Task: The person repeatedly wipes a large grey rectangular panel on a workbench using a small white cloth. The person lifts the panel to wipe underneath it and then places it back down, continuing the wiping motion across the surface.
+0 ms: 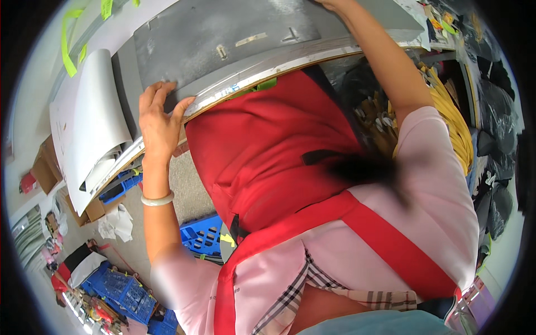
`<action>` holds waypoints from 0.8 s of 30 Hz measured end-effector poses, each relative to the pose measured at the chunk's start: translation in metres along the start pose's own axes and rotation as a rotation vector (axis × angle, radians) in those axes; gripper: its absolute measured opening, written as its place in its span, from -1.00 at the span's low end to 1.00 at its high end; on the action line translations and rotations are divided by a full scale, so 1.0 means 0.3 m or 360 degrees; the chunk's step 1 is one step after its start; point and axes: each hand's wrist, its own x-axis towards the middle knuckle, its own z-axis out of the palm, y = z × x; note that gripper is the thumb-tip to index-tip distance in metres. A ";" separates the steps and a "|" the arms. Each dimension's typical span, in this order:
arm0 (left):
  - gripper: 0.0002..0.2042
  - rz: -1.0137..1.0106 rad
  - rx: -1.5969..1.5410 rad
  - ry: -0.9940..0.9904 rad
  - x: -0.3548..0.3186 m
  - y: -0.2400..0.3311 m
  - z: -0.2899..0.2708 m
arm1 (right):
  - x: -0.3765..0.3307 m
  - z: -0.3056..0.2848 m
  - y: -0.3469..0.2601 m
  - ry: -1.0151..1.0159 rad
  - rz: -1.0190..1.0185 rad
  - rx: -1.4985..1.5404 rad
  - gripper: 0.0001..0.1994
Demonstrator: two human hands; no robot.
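A large grey sheet [223, 33] lies flat on a worktable with a metal rim [279, 66]. My left hand [159, 120] is at the sheet's near left corner, with the fingers on top and the thumb against the rim, gripping the edge. It wears a pale bangle [157, 199] on the wrist. My right arm [385, 61] reaches across the sheet to the far side. Only the wrist of my right hand [333, 4] shows at the top edge, and the fingers are cut off. A red apron [262, 156] over a pink shirt fills the middle.
Curled white paper sheets [92, 117] hang over the table's left end, with green tape strips [68, 47] beyond. On the floor are blue plastic crates [120, 287], a cardboard box [44, 167] and crumpled paper [116, 223]. Yellow bundles [449, 109] and black bags [497, 117] are at the right.
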 end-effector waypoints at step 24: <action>-0.75 0.0025 -0.0113 0.0013 -0.015 0.006 0.013 | -0.022 0.014 -0.027 0.0014 -0.0018 -0.0073 -0.85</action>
